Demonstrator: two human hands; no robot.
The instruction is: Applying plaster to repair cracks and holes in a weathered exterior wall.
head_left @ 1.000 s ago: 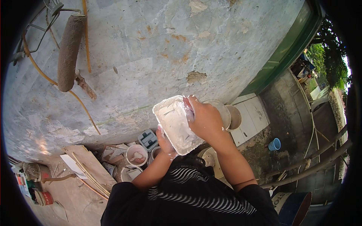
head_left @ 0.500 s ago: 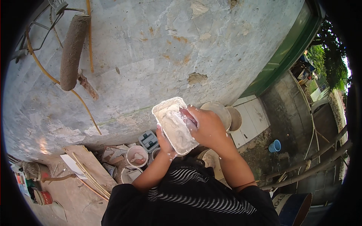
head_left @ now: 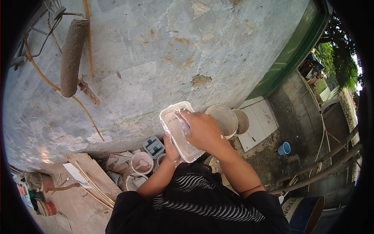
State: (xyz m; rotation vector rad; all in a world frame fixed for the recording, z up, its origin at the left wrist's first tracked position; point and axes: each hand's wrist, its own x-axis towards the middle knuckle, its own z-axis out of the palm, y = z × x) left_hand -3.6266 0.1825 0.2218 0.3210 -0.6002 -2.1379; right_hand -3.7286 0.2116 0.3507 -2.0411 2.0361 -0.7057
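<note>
With 12 o'clock taken as the wall [head_left: 136, 78] ahead, I found the tub [head_left: 180, 104] raised between both hands, white paste [head_left: 176, 130] coating its hollow and caking its rim. Its long axis ran from 11 to 5 o'clock. The tub lay at 1 o'clock from the left hand [head_left: 171, 150] and at 9 o'clock from the right hand [head_left: 206, 130]; both touched it, so neither could be recorded as nearer. The left hand was clasped on the tub's 8 o'clock side; any grip underneath was hidden. The right hand crossed the 2 o'clock side, its fingers bent into the hollow and smeared white. Whether those fingers were pressed together, or pinched any paste, I could not tell, since the back of the hand blocked the view. Two pale buckets [head_left: 221, 117] stood at 2 o'clock, just past the right hand. At 8 o'clock from the tub were a grey box [head_left: 154, 147] and a white bucket [head_left: 136, 159] with something pinkish inside. A blue cup [head_left: 284, 148] sat at 3 o'clock, well apart; a brown cylinder [head_left: 73, 58] hung at 10 o'clock.
</note>
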